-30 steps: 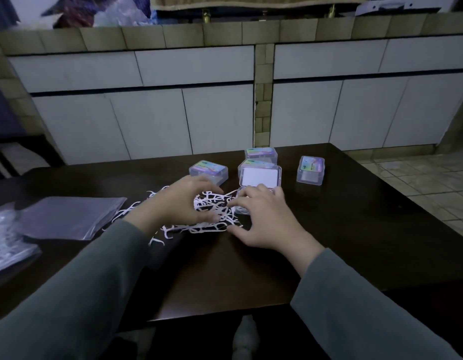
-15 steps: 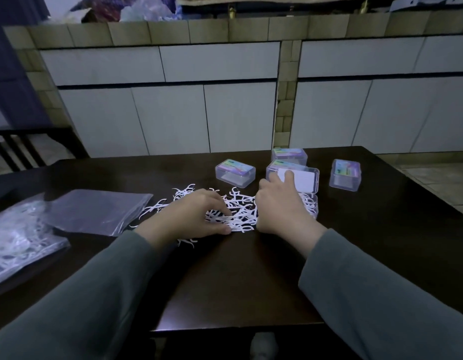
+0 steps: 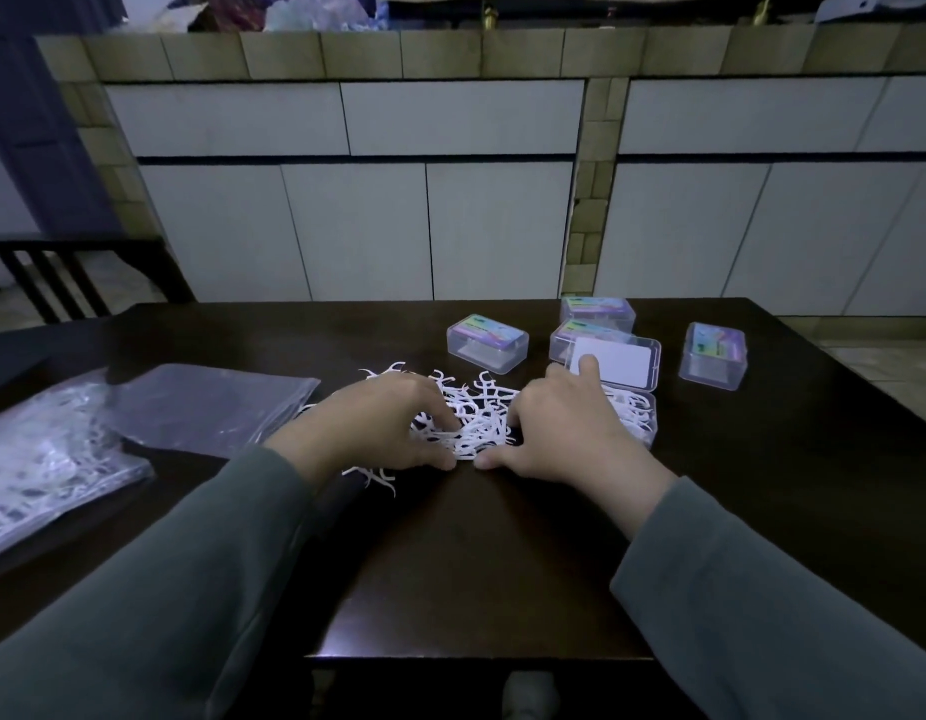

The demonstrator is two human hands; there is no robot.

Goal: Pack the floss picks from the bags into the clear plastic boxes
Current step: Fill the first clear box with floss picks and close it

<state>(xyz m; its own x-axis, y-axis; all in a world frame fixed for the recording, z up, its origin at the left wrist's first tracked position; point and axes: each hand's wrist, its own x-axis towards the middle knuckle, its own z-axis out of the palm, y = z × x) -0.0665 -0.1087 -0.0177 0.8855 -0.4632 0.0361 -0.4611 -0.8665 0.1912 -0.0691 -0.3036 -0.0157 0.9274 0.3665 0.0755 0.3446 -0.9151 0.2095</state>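
A loose pile of white floss picks [image 3: 473, 415] lies on the dark table [image 3: 502, 553]. My left hand [image 3: 377, 428] and my right hand [image 3: 559, 433] cup the pile from either side, fingers curled into it and thumbs almost meeting at the near edge. Right behind my right hand stands an open clear box [image 3: 638, 419] with picks inside, its lid [image 3: 614, 362] raised. Three closed clear boxes with colourful labels stand behind: one [image 3: 487, 343], one [image 3: 597, 310] and one [image 3: 715, 354]. An empty bag [image 3: 206, 407] and a bag still holding picks [image 3: 39, 459] lie at the left.
A fourth closed box [image 3: 567, 337] is partly hidden behind the raised lid. White cabinet doors [image 3: 424, 226] under a tiled counter run behind the table. A dark chair back [image 3: 60, 278] stands at the far left. Tiled floor shows at the right.
My hands have closed in on the pile, the thumbs now nearly touching. The right hand's fingers have slid off the lid toward the picks. The view has shifted left.
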